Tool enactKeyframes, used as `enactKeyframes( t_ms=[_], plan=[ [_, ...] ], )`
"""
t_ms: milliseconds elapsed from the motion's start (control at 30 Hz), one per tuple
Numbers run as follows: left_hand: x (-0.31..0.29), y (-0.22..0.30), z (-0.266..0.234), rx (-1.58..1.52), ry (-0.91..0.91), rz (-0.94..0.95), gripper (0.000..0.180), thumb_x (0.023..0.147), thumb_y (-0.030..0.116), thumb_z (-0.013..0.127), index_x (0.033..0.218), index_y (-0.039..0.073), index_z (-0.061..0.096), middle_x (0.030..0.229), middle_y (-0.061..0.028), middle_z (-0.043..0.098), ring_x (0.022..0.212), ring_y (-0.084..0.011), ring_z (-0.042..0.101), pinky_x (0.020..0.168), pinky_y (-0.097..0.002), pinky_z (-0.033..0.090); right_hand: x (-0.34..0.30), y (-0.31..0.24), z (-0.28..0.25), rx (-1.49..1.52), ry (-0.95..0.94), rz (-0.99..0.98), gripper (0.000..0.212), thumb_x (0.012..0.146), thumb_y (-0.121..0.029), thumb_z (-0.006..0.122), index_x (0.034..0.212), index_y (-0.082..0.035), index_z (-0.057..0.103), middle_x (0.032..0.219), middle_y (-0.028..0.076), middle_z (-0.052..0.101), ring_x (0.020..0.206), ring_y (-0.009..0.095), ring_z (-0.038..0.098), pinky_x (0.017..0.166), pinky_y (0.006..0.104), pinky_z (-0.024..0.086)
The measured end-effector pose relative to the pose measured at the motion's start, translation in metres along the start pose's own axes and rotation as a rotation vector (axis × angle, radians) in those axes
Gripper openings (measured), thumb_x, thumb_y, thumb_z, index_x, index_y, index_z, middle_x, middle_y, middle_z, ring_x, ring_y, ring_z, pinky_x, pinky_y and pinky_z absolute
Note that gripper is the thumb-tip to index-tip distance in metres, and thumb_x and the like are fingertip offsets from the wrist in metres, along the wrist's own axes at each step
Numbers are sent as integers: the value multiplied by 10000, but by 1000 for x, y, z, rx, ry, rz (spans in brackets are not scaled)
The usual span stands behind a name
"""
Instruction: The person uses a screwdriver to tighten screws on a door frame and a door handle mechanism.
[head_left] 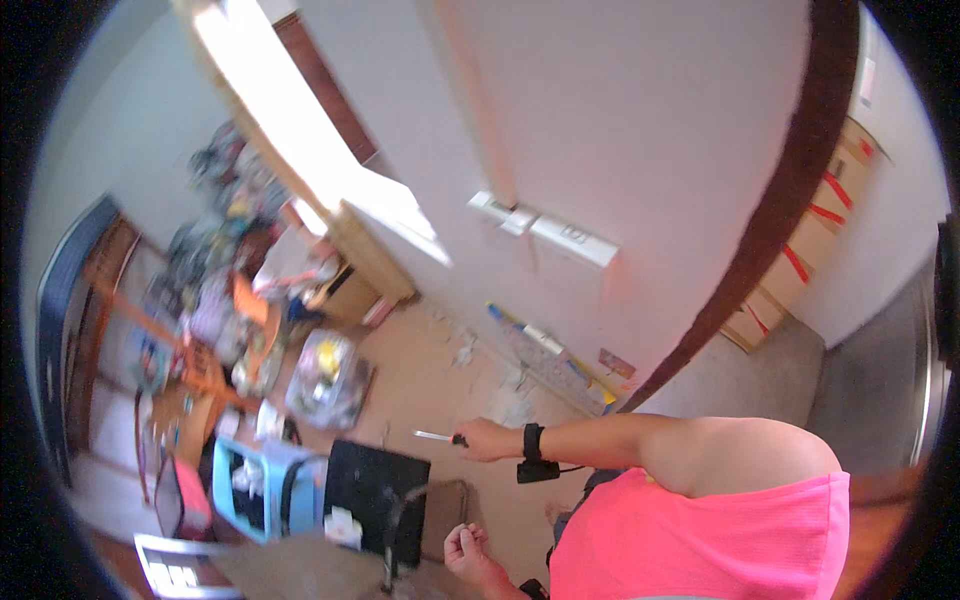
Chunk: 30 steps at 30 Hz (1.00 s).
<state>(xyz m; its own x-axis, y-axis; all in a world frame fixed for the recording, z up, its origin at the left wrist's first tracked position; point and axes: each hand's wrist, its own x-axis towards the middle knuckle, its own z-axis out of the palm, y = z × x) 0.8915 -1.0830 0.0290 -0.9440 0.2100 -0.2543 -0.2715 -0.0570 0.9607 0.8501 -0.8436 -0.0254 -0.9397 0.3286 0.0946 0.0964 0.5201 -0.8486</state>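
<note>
The right hand (487, 439) is closed in a fist around the dark handle of a slim, pale metal-looking tool (436, 436), possibly a knife or screwdriver; blur keeps its kind unclear. The tool's long axis runs nearly level across the picture, its thin tip pointing toward the person's left, out over the tan floor (420, 350). That forearm stretches straight out from the shoulder in the bright pink sleeveless top (720, 540), wrist level, with a black wristband (532, 441) around it and a small black device hanging just below.

The left hand (466, 549) sits lower, near the picture's bottom edge, its fingers curled loosely inward toward the palm; whether anything small lies inside them cannot be told. It hovers just beside a black rectangular box (375, 490), with a light blue plastic crate (250, 485) farther left.

Ahead stands a white door (620, 130) with a white lever handle plate (545, 228), and taped brown cardboard boxes (810, 240) lean beyond the dark door frame.
</note>
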Motion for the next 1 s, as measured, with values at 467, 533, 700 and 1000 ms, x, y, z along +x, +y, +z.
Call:
enactKeyframes(
  t_ms=[467,533,700,1000],
  plan=[
    [132,30,109,434,-812,-54,112,893,148,590,888,39,616,755,-7,565,707,-110,516,664,-260,417,-132,-110,-145,-5,792,99,377,843,-132,588,1210,-64,536,963,134,604,815,299,594,721,372,481],
    [140,26,121,486,-940,-52,129,895,162,588,891,36,617,757,-10,568,715,-116,520,667,-266,419,-156,-127,-146,-256,929,103,396,833,-66,586,1223,-25,526,1050,153,590,909,319,594,787,377,486],
    [169,34,160,620,-1377,13,195,900,221,576,907,35,635,786,-45,602,732,-136,536,678,-292,435,-207,-134,-137,-446,1282,87,450,820,-21,608,1253,38,500,975,164,619,817,318,623,708,343,510],
    [221,55,210,899,-1769,135,235,909,235,571,940,16,652,837,-68,650,761,-153,584,702,-302,460,-209,-143,-129,-632,1708,213,452,865,5,547,1308,41,466,976,178,656,785,330,662,693,342,528]
  ],
)
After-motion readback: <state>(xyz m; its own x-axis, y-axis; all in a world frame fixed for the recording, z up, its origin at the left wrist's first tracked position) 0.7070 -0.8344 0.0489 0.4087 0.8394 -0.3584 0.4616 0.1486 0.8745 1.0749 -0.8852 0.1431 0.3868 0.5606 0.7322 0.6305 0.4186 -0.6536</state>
